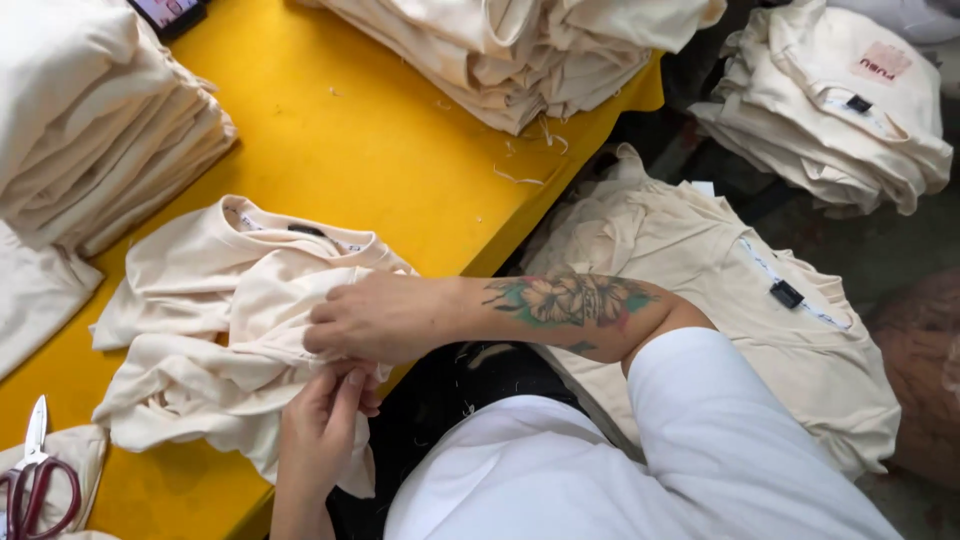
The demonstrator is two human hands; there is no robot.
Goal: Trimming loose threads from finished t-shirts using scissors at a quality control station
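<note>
A crumpled cream T-shirt (pixel 200 330) with a dark neck label lies on the yellow table (pixel 360 150) in front of me. My right hand (pixel 375 318), on a tattooed forearm, presses down on the shirt's near edge and pinches the fabric. Just below it, my left hand (pixel 322 430) grips the same edge of cloth from underneath. The two hands nearly touch.
Stacks of folded cream shirts stand at the back left (pixel 90 120) and back centre (pixel 510 50). More shirts lie off the table at the right (pixel 740 300) and far right (pixel 840 100). Red-handled scissors (pixel 35 485) lie at the near left. A phone (pixel 168 12) sits at the top edge.
</note>
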